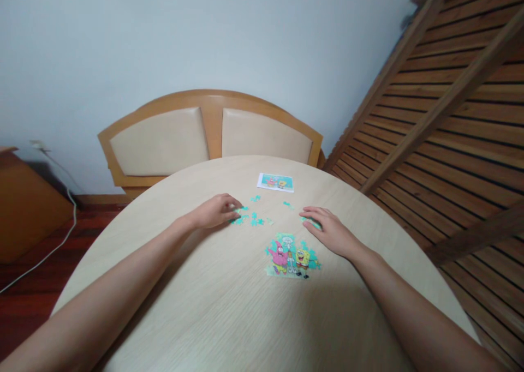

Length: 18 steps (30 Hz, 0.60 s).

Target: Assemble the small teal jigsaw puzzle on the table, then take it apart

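Two bare hands reach over a round, pale table (204, 312). A partly joined puzzle (289, 263) of cartoon figures lies nearest the viewer, between the forearms. The left hand (216, 211), loosely curved with thumb and fingers parted, is at the edge of scattered turquoise pieces (254, 220); the right hand (327, 229), fingers parted and palm down, partly covers a few more. Whether either touches a piece cannot be told. Beyond lies a picture card (276, 183).
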{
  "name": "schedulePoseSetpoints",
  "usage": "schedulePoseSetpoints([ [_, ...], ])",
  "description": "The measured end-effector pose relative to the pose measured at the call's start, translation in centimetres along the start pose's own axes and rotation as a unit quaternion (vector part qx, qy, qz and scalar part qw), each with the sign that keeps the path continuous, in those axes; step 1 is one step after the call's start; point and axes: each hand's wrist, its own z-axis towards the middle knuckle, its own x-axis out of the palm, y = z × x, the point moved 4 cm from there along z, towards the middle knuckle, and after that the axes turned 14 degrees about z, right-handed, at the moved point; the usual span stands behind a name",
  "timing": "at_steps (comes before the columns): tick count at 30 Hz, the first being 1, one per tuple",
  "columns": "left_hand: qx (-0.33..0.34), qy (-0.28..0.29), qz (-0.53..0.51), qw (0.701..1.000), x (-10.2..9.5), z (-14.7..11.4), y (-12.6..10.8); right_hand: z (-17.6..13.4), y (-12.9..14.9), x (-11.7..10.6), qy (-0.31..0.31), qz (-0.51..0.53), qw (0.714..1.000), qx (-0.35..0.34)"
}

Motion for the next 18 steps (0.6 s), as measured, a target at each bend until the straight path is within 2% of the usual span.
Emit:
schedulePoseSetpoints([
  [2,0.055,-0.036,0.048,0.997,0.5,0.0,-1.1,0.0,0.0,0.0,0.000,0.000,1.000,0.001],
  [3,0.063,-0.038,0.069,0.995,0.9,0.0,-1.5,0.0,0.0,0.0,0.001,0.001,1.000,0.001],
  [8,0.037,0.022,0.134,0.990,2.9,-0.3,-2.3,0.1,0.5,0.0,0.011,0.026,0.999,-0.016],
  [12,0.019,0.044,0.140,0.989,3.4,-0.6,-3.0,0.2,1.8,0.1,0.029,0.085,0.995,-0.031],
  [15,0.037,0.049,0.140,0.988,3.6,-0.9,-4.0,0.2,2.3,0.1,0.029,0.130,0.991,-0.003],
  [18,0.069,0.050,0.137,0.987,3.8,-1.1,-5.2,0.2,1.8,0.0,-0.005,0.149,0.988,0.032],
])
